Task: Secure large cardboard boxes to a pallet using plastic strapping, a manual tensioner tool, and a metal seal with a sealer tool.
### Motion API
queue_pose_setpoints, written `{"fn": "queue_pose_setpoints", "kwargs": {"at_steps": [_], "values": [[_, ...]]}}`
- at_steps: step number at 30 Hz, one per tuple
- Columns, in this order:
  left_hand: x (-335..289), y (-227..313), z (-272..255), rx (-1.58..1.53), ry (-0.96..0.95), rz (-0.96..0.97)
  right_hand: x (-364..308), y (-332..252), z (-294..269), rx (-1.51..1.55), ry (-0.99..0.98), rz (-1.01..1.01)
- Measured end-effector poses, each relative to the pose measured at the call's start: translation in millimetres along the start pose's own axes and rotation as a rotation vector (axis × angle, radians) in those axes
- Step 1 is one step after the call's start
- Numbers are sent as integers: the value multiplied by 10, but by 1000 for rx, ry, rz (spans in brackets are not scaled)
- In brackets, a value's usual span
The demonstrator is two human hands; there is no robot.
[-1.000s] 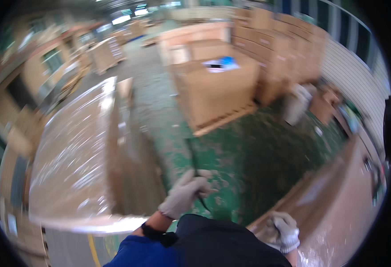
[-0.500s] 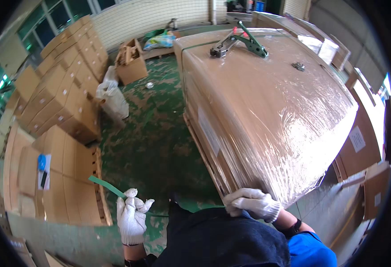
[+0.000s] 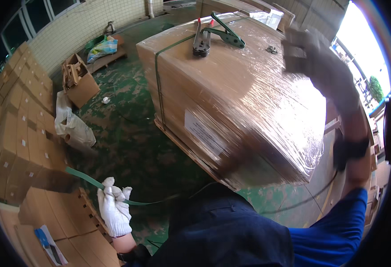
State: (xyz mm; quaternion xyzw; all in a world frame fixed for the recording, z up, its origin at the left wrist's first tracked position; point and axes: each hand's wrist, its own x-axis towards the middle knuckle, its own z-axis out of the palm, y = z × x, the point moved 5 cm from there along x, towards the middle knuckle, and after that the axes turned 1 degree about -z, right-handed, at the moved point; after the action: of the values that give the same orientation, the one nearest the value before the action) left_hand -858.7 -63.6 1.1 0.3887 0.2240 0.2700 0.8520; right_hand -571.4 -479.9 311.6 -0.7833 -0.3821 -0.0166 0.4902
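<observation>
My left hand (image 3: pixel 114 209), in a white knit glove, is closed on a green strap (image 3: pixel 86 178). The strap's free end sticks out to the left, and its other part runs right toward my body. Raised over the right side of a film-wrapped pallet load (image 3: pixel 222 84) is my gloved right hand (image 3: pixel 313 58), smeared by motion; what it holds, if anything, cannot be made out. On top of the load lie a dark metal strapping tool (image 3: pixel 201 45) and a green-handled one (image 3: pixel 231 38). A small heap of metal seals (image 3: pixel 271 50) lies to their right.
Stacked cartons (image 3: pixel 22 142) line the left side, with lower boxes on a pallet (image 3: pixel 57 213) near my left hand. An open carton of scraps (image 3: pixel 80 86) and a plastic sack (image 3: pixel 73 122) stand on the green floor (image 3: pixel 124 147). A dark line (image 3: pixel 293 206) curves along at right.
My right hand has risen from the load's near edge to above its right side. My left hand still grips the strap, now slightly further left and lower. The view has shifted.
</observation>
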Motion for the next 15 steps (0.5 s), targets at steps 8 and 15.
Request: {"fn": "queue_pose_setpoints", "kwargs": {"at_steps": [8, 15], "values": [[317, -378, -469, 260, 174, -131, 2359, 1556, 29, 44, -7, -64], [405, -932, -846, 624, 290, -561, 3140, 4308, -105, -517, 135, -5]]}}
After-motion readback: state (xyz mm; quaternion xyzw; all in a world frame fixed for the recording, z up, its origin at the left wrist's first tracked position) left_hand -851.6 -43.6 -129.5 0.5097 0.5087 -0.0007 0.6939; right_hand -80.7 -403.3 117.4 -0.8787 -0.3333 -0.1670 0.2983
